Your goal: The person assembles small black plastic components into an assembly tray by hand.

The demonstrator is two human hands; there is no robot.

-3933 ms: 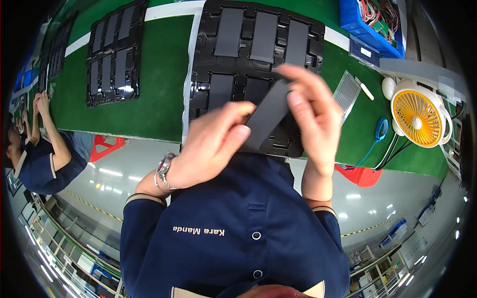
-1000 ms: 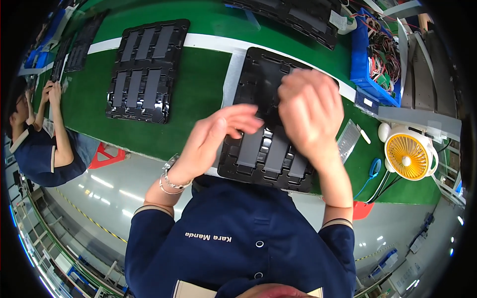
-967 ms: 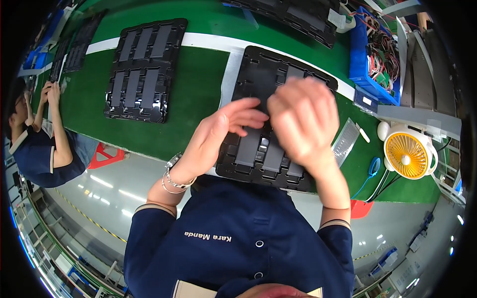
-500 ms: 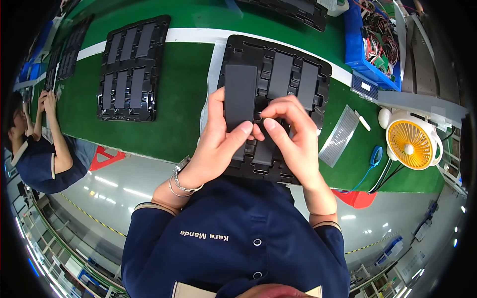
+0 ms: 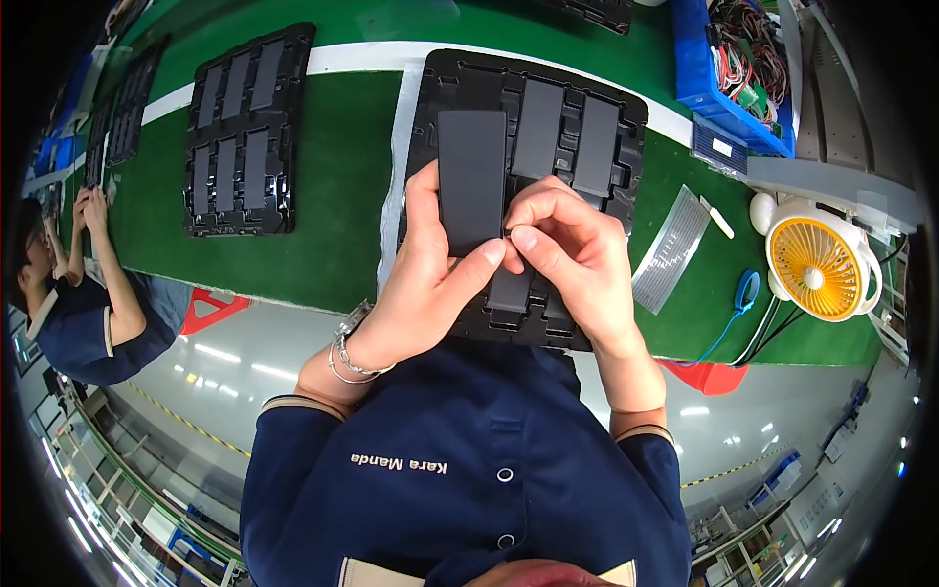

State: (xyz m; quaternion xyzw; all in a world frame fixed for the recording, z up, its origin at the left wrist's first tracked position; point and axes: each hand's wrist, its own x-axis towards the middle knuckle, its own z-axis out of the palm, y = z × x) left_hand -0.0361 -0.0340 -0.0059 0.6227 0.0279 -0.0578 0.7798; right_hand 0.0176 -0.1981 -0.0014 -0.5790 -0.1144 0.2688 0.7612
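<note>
My left hand (image 5: 423, 269) grips a flat dark grey rectangular slab (image 5: 472, 181), thumb over its near end and fingers along its left side. Its exact kind does not show. At the slab's near right corner, my right hand (image 5: 577, 254) has thumb and forefinger pinched together. Whatever small thing lies between those fingertips is too small to make out. Both hands are above a black moulded tray (image 5: 440, 83), where similar grey slabs (image 5: 597, 142) lie in the slots. My hands cover part of the tray's near half.
Another black tray (image 5: 284, 147) of slabs lies to the left. At right are a clear printed sheet (image 5: 673, 249), a white pen-like tool (image 5: 717, 217), a blue strap with cord (image 5: 746, 292) and a yellow-white fan (image 5: 814, 277). A blue bin (image 5: 696, 68) holds wires. A co-worker (image 5: 83, 313) sits far left.
My right thumb and forefinger have closed together at the slab's corner, where they were apart before. The left hand still holds the slab. The whole view has shifted slightly.
</note>
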